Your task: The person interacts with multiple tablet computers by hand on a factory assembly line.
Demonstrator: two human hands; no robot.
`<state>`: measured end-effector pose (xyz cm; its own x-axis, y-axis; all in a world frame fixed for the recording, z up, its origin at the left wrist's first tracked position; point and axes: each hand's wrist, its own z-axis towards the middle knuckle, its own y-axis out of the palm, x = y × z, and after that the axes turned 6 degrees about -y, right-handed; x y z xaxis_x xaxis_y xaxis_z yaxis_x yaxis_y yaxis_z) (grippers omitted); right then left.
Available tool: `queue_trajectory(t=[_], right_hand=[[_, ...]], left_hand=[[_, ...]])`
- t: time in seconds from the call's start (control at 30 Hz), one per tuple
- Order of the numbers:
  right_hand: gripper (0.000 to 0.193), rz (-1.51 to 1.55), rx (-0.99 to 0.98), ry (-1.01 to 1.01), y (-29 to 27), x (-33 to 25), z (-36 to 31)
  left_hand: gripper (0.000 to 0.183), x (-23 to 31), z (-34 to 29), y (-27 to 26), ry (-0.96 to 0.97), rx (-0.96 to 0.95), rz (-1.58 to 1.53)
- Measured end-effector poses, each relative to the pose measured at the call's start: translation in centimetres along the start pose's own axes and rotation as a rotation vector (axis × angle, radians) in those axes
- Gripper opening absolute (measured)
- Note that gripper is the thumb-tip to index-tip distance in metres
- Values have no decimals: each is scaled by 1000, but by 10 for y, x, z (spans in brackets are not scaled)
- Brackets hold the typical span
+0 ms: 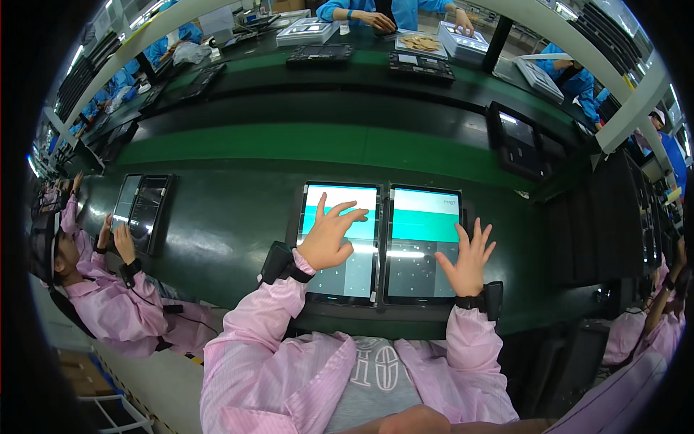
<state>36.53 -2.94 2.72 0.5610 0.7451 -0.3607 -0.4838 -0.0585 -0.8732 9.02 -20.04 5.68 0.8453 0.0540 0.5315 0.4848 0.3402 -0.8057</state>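
Two tablets lie side by side on the dark green bench before me, both screens lit with a white and teal upper part and a grey lower part. Over the left tablet (pixel 345 278) is my left hand (pixel 329 231), its fingers spread; whether a fingertip touches the glass I cannot tell. My right hand (pixel 468 259), fingers apart and empty, is at the right edge of the right tablet (pixel 423 224), its thumb over the screen. Each wrist wears a black strap with a small black box. Parts of the left screen are hidden under my hand.
Left of me a person in pink works at another tablet pair (pixel 141 210). A dark tray (pixel 517 141) sits at the far right, near stacked black trays (pixel 600 224). Beyond the green belt (pixel 325 145), people in blue handle parts beside white trays (pixel 307 32).
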Motion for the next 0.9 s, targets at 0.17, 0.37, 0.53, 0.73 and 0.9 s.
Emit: queue_trajectory(t=[0.17,0.37,0.53,0.73,0.9], right_hand=[[68,-165,-62,3,1,-4,0],[67,-78,-38,-53,-1,-7,2],[69,-125,-79,-11,2,-4,1],[73,-49,-69,-77,-1,-6,2],[74,66,-32,-7,3,3,-1]], left_hand=[[65,5,0,-2,-13,-33,84],[64,-2,-6,-4,-31,13,86],[61,3,-6,3,40,20,111],[61,-7,-15,-9,-90,3,21],[57,-26,-32,-22,-128,263,-116]])
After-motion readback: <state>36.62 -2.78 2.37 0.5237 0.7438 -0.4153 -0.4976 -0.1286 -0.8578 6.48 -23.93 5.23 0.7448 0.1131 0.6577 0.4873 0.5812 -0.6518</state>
